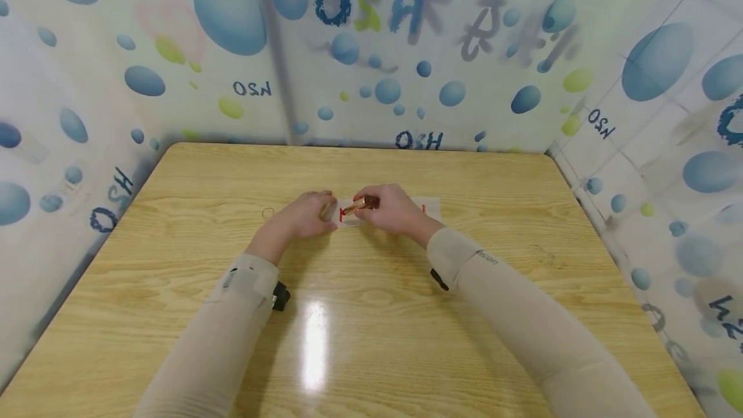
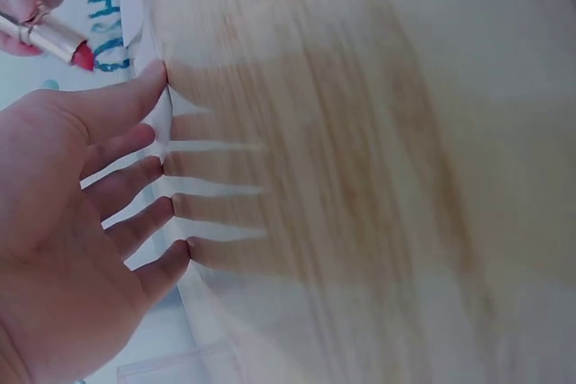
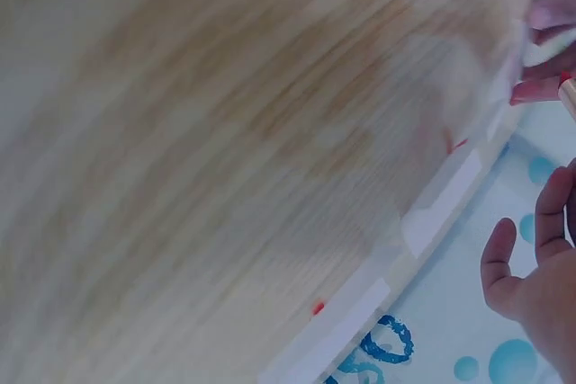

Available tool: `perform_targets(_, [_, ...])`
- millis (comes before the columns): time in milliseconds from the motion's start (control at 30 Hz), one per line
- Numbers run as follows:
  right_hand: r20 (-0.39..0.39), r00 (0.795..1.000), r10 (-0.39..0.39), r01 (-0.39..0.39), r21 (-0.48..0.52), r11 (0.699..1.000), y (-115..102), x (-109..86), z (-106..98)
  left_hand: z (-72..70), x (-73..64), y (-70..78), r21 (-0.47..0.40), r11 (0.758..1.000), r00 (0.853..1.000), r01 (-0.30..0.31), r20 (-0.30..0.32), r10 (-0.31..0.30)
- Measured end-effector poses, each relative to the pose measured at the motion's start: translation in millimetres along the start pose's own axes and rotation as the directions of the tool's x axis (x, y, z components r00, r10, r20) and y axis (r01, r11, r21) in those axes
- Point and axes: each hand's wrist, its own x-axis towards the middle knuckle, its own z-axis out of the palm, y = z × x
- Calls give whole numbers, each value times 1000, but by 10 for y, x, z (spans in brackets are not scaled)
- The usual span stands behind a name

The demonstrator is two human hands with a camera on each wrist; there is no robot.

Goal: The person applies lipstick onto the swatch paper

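A gold-cased lipstick (image 1: pixel 367 203) with a red tip is held in my right hand (image 1: pixel 396 208), its tip down at a red mark (image 1: pixel 341 215) near the left end of a white paper strip (image 1: pixel 432 207). The left wrist view shows the red bullet of the lipstick (image 2: pixel 58 38) bare. Another red mark (image 1: pixel 424 209) shows on the strip's right part. My left hand (image 1: pixel 302 215) lies at the strip's left end. Its spread fingers (image 2: pixel 126 182) touch down with their tips. The right hand and forearm cover the strip's middle in the head view.
A small clear-edged object (image 1: pixel 267 213) lies on the wooden table (image 1: pixel 371 340) to the left of my left hand. Behind the table's far edge stands a wall covering (image 1: pixel 371 102) with blue and green dots and letters. Similar coverings flank both sides.
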Motion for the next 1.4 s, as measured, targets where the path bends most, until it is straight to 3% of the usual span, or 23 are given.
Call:
perform_targets(200, [-83,997,-7,18,139,990,15,-120,-6,-3,-23,-3,-29,1000,1000,-5,-18,4])
perform_targets(367, [-161,986,38,1,235,972,30,-255,-20,-58,-67,24,-135,991,999,-20,-38,15])
perform_targets(533, [-238,969,63,18,325,945,19,-357,-27,-144,-148,105,-282,959,996,-6,-91,-21])
perform_targets(700, [-282,957,67,60,421,905,-20,-444,-5,-184,-265,214,-431,902,992,-11,-120,-45])
perform_targets(833, [-331,941,74,115,517,848,-85,-541,13,-175,-379,311,-536,844,991,-35,-126,-39])
perform_targets(1033, [-398,912,102,199,644,739,-166,-686,27,-168,-561,507,-640,763,986,-92,-164,-19])
perform_targets(1100, [-411,906,99,223,664,714,-182,-723,36,-158,-618,573,-657,744,980,-122,-196,-12])
perform_targets(1267, [-427,894,138,235,708,666,-269,-837,73,-85,-719,743,-660,730,966,-176,-257,0])
perform_targets(1333, [-423,891,162,240,744,624,-319,-887,97,-45,-753,796,-676,713,962,-184,-272,-9])
perform_targets(1400, [-413,893,177,251,785,566,-365,-935,125,-9,-786,837,-709,678,958,-195,-286,-23])
